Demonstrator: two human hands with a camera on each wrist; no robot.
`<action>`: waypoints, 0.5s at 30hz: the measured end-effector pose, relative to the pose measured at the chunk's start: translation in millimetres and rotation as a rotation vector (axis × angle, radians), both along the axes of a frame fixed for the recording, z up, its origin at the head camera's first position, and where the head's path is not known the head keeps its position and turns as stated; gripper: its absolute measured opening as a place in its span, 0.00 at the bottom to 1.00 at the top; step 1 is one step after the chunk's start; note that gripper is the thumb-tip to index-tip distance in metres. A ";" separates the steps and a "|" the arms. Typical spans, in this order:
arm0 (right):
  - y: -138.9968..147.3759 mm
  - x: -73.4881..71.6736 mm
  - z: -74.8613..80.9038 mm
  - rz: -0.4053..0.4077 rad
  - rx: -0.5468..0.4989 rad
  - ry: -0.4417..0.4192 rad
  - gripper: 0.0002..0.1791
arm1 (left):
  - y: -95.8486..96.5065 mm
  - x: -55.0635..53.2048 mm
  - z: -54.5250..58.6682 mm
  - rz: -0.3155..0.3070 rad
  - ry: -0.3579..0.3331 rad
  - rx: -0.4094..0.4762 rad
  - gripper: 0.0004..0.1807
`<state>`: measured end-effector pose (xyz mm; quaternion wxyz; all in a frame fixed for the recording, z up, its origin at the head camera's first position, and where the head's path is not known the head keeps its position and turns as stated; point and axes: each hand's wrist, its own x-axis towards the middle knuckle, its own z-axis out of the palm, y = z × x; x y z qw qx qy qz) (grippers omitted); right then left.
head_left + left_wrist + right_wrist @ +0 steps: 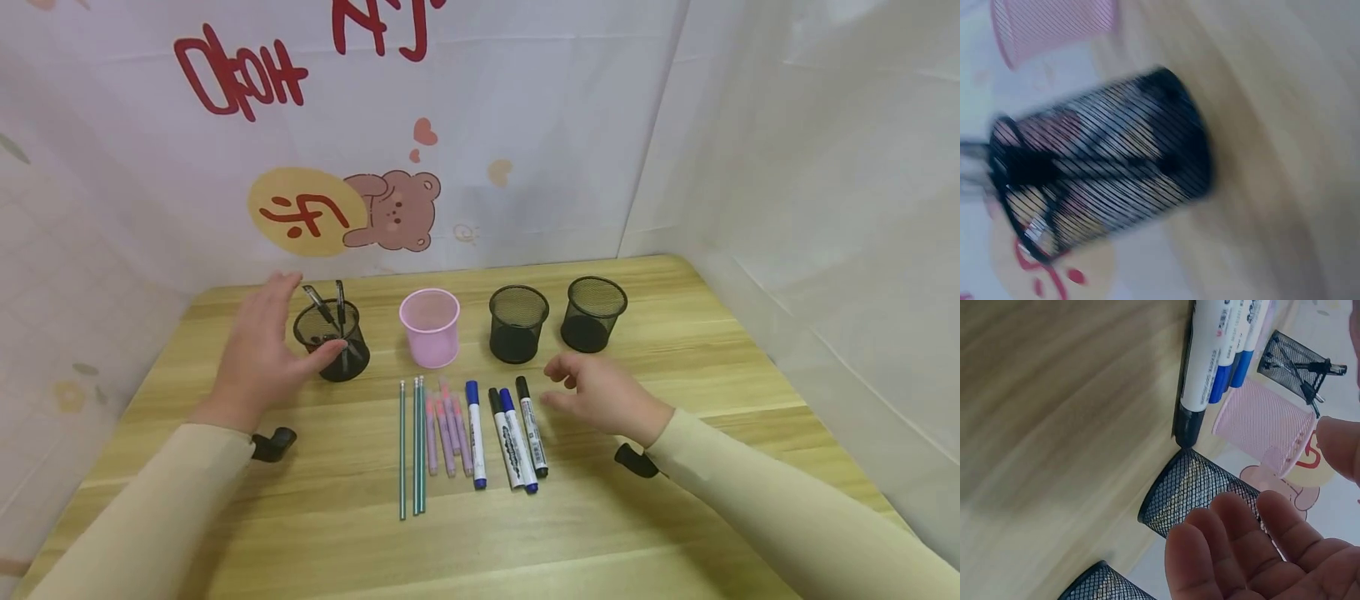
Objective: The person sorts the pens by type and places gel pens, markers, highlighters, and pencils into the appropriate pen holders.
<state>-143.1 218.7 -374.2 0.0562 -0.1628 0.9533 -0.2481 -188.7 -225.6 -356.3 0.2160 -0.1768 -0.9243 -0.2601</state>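
The left hand (258, 358), thumb spread from fingers, is beside one black cup (349, 360) with pens (321, 307) — then three pencils (417, 450), one pink cup (433, 343), four markers (517, 439), two black cups (514, 340) — right hand (603, 396), fingers loosely bent, thumb apart, near the rightmost marker (532, 429).

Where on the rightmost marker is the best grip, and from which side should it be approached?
Probably mid-barrel on the marker, pinched across its width, with the right hand coming from above and the right. It lies flat, its length pointing away from the person; a blue-capped marker lies close on its left, while bare table flanks its right.
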 end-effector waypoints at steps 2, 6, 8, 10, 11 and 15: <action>-0.8 0.3 -1.8 0.003 0.010 -0.007 0.21 | 13.6 1.6 5.9 -0.031 0.052 -0.026 0.57; -2.0 0.6 -6.2 0.006 0.025 -0.028 0.23 | 43.9 3.2 15.2 -0.087 0.062 -0.084 0.57; -2.3 0.9 -8.4 0.008 0.036 -0.031 0.25 | 58.8 2.8 18.0 -0.108 0.033 -0.111 0.59; -2.5 1.3 -10.5 0.013 0.050 -0.028 0.27 | 72.3 1.7 19.5 -0.125 -0.028 -0.115 0.60; -2.4 1.4 -11.5 0.018 0.057 -0.023 0.28 | 78.2 0.8 20.0 -0.129 -0.071 -0.110 0.61; -1.9 1.8 -14.2 0.031 0.073 -0.008 0.31 | 95.8 -7.8 17.1 -0.119 -0.257 -0.067 0.65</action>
